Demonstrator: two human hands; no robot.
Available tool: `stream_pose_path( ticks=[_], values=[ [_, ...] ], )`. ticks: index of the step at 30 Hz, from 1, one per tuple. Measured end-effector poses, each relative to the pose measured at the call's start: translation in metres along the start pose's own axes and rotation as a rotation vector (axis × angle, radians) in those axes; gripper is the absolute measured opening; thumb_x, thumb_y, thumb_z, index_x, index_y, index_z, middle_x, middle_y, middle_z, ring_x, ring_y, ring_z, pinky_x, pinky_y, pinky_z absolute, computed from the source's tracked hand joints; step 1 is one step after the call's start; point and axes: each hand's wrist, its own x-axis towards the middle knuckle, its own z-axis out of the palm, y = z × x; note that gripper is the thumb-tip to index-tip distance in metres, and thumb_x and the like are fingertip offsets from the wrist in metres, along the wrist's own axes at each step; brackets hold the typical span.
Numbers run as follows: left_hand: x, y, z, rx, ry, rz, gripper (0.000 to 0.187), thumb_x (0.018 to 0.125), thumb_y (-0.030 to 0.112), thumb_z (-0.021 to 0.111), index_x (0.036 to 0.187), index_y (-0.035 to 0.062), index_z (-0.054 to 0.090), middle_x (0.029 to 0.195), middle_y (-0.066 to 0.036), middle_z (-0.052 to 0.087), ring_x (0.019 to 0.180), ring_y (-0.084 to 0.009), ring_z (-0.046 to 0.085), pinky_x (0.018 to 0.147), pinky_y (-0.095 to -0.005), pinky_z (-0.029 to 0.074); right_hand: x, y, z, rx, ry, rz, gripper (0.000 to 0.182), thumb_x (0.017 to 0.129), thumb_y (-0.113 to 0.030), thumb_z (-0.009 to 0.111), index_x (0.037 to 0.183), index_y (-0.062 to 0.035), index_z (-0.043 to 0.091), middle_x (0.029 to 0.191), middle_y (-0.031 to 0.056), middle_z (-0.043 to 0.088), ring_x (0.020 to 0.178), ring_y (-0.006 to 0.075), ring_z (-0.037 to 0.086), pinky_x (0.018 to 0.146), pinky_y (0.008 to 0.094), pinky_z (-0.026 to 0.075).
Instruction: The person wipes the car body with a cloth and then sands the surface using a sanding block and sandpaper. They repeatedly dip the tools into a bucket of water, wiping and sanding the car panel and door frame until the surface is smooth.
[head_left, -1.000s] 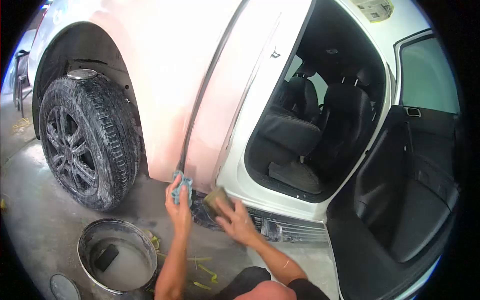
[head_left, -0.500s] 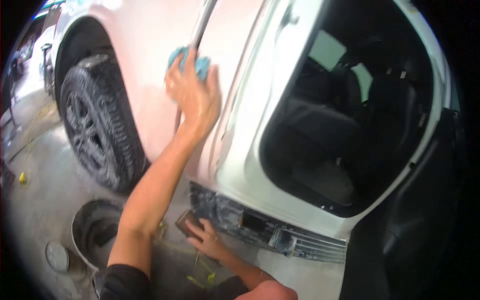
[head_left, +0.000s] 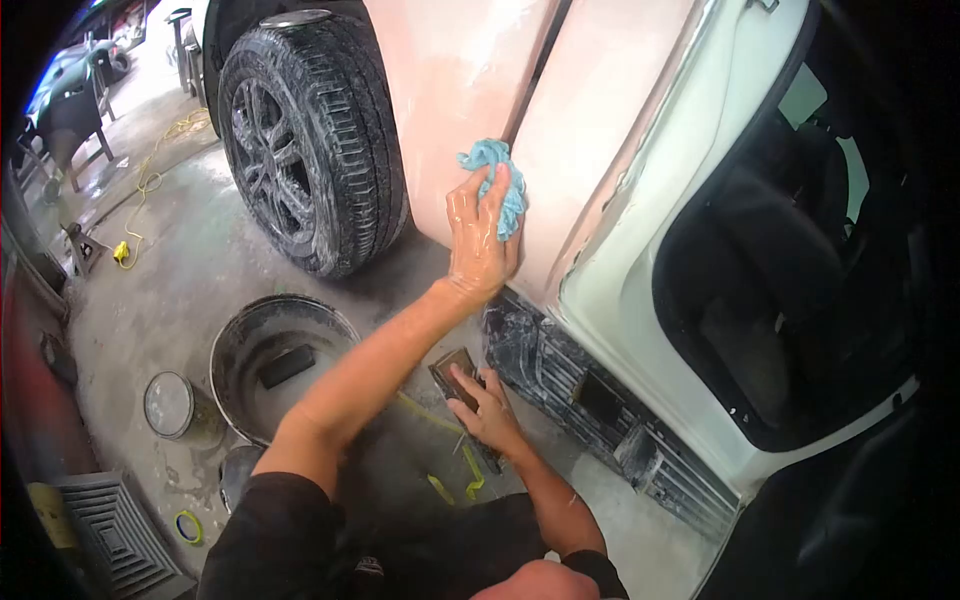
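Observation:
My left hand (head_left: 478, 235) is wet and closed around a crumpled light-blue cloth (head_left: 510, 195). It presses the cloth against the lower part of the pinkish, primed car panel (head_left: 450, 90), beside the dark gap between two panels. Lower down, my right hand (head_left: 490, 412) grips a brown, flat sanding block (head_left: 455, 372), with its fingers spread over one side. The block is held just off the worn black sill step (head_left: 570, 375), apart from the car body.
A wheel (head_left: 300, 150) stands left of the panel. A black bucket (head_left: 228, 345) with a dark block inside and a lidded can (head_left: 168, 405) are on the floor. A yellow cord (head_left: 150, 185) runs at far left; a grate (head_left: 120, 530) lies below.
My left hand has slid the cloth down the panel, toward its lower edge. The view has shifted, showing more floor and the whole bucket. My right hand still holds the block.

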Motion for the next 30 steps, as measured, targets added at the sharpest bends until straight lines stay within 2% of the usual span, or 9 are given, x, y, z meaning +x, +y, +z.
stream_pose_path(
  ticks=[2, 5, 7, 11, 14, 17, 23, 27, 30],
  values=[
    [-0.02, -0.014, -0.017, 0.002, -0.169, 0.027, 0.081, 0.077, -0.006, 0.067, 0.154, 0.0034, 0.041, 0.142, -0.026, 0.046, 0.122, -0.0439, 0.047, 0.104, -0.0522, 0.038, 0.002, 0.008, 0.004, 0.021, -0.035, 0.03, 0.061, 0.094, -0.035, 0.071, 0.152, -0.0277, 0.053, 0.142, 0.0275, 0.045, 0.133, 0.0463, 0.046, 0.112, 0.0485, 0.039],
    [-0.051, -0.046, -0.059, 0.121, -0.565, 0.134, 0.082, 0.074, -0.003, 0.072, 0.151, 0.0058, 0.045, 0.14, -0.021, 0.049, 0.12, -0.0413, 0.049, 0.102, -0.0512, 0.04, 0.004, 0.017, 0.01, 0.018, -0.09, 0.02, 0.061, 0.094, -0.034, 0.071, 0.152, -0.0267, 0.054, 0.143, 0.0285, 0.045, 0.135, 0.0469, 0.046, 0.113, 0.0491, 0.038],
    [-0.072, -0.062, -0.087, 0.168, -0.721, 0.102, 0.078, 0.075, 0.001, 0.074, 0.148, 0.0081, 0.049, 0.137, -0.017, 0.051, 0.119, -0.0395, 0.05, 0.1, -0.05, 0.041, 0.003, 0.013, 0.011, 0.007, -0.11, 0.015, 0.06, 0.094, -0.035, 0.071, 0.152, -0.0259, 0.053, 0.145, 0.0283, 0.044, 0.135, 0.0474, 0.046, 0.113, 0.0495, 0.039],
    [-0.095, -0.089, -0.152, 0.231, -0.81, -0.029, 0.064, 0.078, 0.012, 0.076, 0.139, 0.0117, 0.057, 0.131, -0.017, 0.055, 0.117, -0.0379, 0.053, 0.095, -0.0501, 0.044, -0.001, 0.003, 0.003, -0.077, -0.099, -0.054, 0.06, 0.094, -0.027, 0.074, 0.149, -0.0157, 0.056, 0.138, 0.0264, 0.048, 0.13, 0.0419, 0.05, 0.109, 0.0422, 0.041],
    [-0.112, -0.115, -0.204, 0.259, -0.806, -0.095, 0.047, 0.084, 0.02, 0.077, 0.127, 0.0084, 0.065, 0.122, -0.018, 0.059, 0.112, -0.0402, 0.057, 0.096, -0.0511, 0.046, -0.006, -0.007, -0.01, -0.089, -0.049, -0.045, 0.06, 0.093, -0.028, 0.075, 0.15, -0.0169, 0.056, 0.142, 0.0294, 0.046, 0.134, 0.046, 0.047, 0.111, 0.0462, 0.04],
    [-0.117, -0.127, -0.249, 0.337, -0.874, -0.272, 0.036, 0.088, 0.027, 0.076, 0.115, 0.0044, 0.07, 0.114, -0.02, 0.062, 0.11, -0.04, 0.058, 0.095, -0.0505, 0.047, -0.014, -0.012, -0.02, -0.133, 0.0, -0.029, 0.062, 0.092, -0.026, 0.076, 0.15, -0.0161, 0.056, 0.145, 0.0312, 0.044, 0.137, 0.0472, 0.045, 0.113, 0.0478, 0.039],
    [-0.152, -0.153, -0.281, 0.252, -0.99, -0.498, 0.039, 0.09, 0.032, 0.074, 0.11, -0.0009, 0.071, 0.107, -0.022, 0.062, 0.101, -0.0423, 0.062, 0.091, -0.0501, 0.05, -0.022, -0.01, -0.017, -0.14, -0.003, -0.006, 0.061, 0.092, -0.024, 0.077, 0.15, -0.0175, 0.056, 0.148, 0.0288, 0.043, 0.138, 0.045, 0.045, 0.114, 0.0462, 0.039],
    [-0.246, -0.18, -0.278, 0.284, -1.329, -0.496, 0.048, 0.091, 0.039, 0.071, 0.119, 0.0001, 0.068, 0.114, -0.026, 0.063, 0.106, -0.0436, 0.064, 0.095, -0.0492, 0.052, -0.027, -0.013, -0.006, -0.154, -0.069, -0.002, 0.061, 0.093, -0.025, 0.076, 0.15, -0.0186, 0.056, 0.148, 0.0286, 0.044, 0.138, 0.0439, 0.046, 0.114, 0.0455, 0.039],
    [-0.3, -0.17, -0.291, 0.313, -1.699, -0.424, 0.053, 0.092, 0.044, 0.068, 0.124, 0.0011, 0.067, 0.122, -0.028, 0.062, 0.112, -0.0442, 0.063, 0.099, -0.0485, 0.052, -0.028, -0.023, -0.005, -0.161, -0.15, 0.037, 0.061, 0.093, -0.025, 0.076, 0.15, -0.0212, 0.055, 0.149, 0.0293, 0.043, 0.139, 0.0446, 0.045, 0.114, 0.0457, 0.039]
  ],
)
